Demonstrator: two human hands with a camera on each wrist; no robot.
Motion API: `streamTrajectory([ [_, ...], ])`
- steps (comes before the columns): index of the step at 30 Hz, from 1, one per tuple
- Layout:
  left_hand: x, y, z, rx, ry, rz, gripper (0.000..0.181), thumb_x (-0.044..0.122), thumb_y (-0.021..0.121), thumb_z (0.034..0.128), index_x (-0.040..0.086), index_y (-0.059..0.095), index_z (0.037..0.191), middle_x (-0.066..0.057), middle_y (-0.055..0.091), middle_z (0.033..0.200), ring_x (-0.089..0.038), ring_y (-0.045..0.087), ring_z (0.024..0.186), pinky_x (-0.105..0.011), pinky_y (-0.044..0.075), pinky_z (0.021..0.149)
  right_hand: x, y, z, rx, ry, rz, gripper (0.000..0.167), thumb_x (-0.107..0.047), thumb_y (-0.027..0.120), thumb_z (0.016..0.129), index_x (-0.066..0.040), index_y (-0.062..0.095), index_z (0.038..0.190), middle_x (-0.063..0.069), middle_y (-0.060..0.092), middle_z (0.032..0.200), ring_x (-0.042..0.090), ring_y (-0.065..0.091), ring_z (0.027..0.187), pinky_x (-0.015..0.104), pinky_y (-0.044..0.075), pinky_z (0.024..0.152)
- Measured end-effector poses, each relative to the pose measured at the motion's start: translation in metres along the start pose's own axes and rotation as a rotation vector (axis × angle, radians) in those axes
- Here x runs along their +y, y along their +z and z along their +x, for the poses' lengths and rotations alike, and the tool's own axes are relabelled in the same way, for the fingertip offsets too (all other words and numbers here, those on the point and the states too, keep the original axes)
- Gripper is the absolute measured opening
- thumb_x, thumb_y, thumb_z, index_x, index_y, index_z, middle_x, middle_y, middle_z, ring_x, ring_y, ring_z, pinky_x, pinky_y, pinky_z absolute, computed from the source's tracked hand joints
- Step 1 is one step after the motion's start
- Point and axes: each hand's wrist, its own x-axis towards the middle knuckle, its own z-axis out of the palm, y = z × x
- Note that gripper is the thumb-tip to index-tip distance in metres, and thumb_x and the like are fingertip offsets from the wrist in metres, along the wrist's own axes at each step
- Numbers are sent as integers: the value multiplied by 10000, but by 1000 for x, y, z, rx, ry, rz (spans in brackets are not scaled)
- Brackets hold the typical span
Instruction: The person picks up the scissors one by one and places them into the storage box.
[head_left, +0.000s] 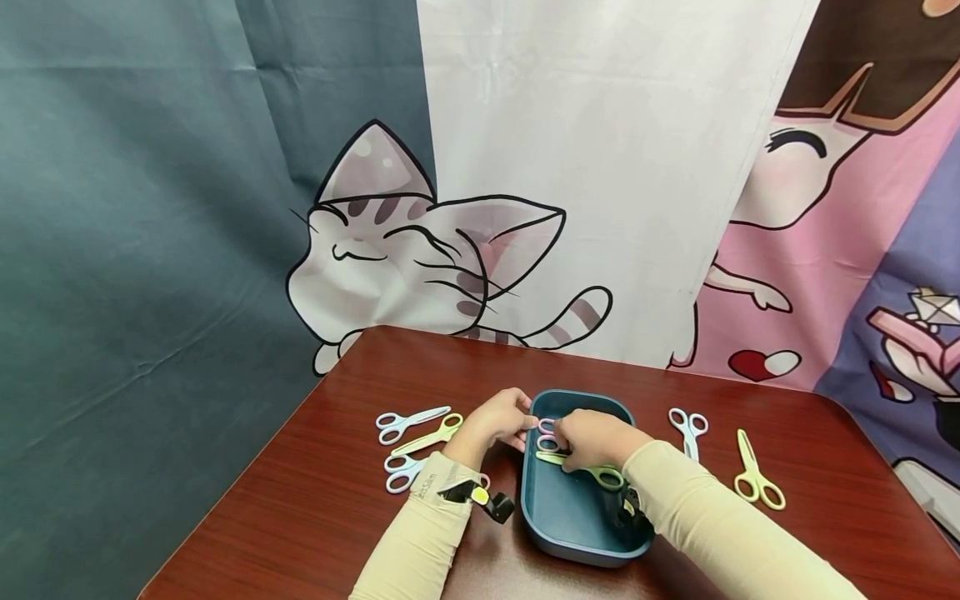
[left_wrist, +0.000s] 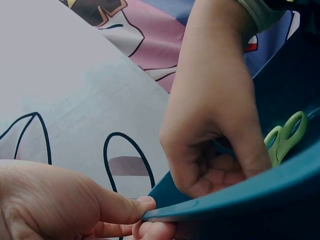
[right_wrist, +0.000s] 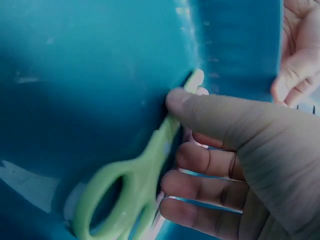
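A dark blue tray (head_left: 570, 517) stands on the table. My left hand (head_left: 491, 421) pinches its left rim between thumb and fingers, clearly visible in the left wrist view. My right hand (head_left: 596, 435) reaches down inside the tray. Its thumb and fingers pinch green scissors (right_wrist: 145, 165) by the blades, with the handle loops toward the tray's right side. Pink-handled scissors (head_left: 539, 444) lie in the tray by the same hand, partly hidden by the fingers.
Left of the tray lie light blue scissors (head_left: 423, 416), yellow-green scissors (head_left: 427, 438) and another light blue pair (head_left: 411, 467), partly covered by my left arm. To the right are light blue scissors (head_left: 689, 431) and yellow-green scissors (head_left: 750, 465). A printed curtain (head_left: 622, 167) hangs behind the table.
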Motion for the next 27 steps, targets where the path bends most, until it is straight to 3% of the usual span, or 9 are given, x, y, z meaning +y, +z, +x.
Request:
streamTrajectory([
  [3,1,0,-1,-3,0,-2,252,19,658,969,4,516,1177,-108,535,754,-150,532,529,-224,515,439,3,-5,-1,26,29,36,220,-211,865,799,-123,695,907,-73,601,748,100,526,667,307,518,653],
  [7,2,-1,-2,1,2,-9,254,9,660,964,0,519,1174,-121,541,778,-155,536,529,-232,518,436,9,-10,-3,61,48,14,170,-109,822,807,-90,661,861,-38,551,708,134,493,646,297,462,600],
  [11,2,-1,-2,9,2,-9,253,-2,661,960,-9,521,1171,-126,547,788,-155,537,523,-239,520,434,12,-12,-7,24,105,2,177,-23,788,785,-75,620,795,-8,503,679,168,464,638,307,398,578],
  [16,1,-1,-1,15,5,-3,253,-3,662,959,-18,522,1170,-129,553,794,-155,542,524,-243,527,441,11,-12,-10,-9,167,1,210,-5,817,758,-71,621,792,10,530,703,194,487,671,343,449,611],
  [27,2,1,-3,21,-4,20,258,18,671,960,-2,526,1172,-133,566,808,-151,549,530,-259,546,465,8,-9,-11,-19,171,-23,220,22,818,728,-68,620,763,9,537,689,185,482,658,345,463,603],
])
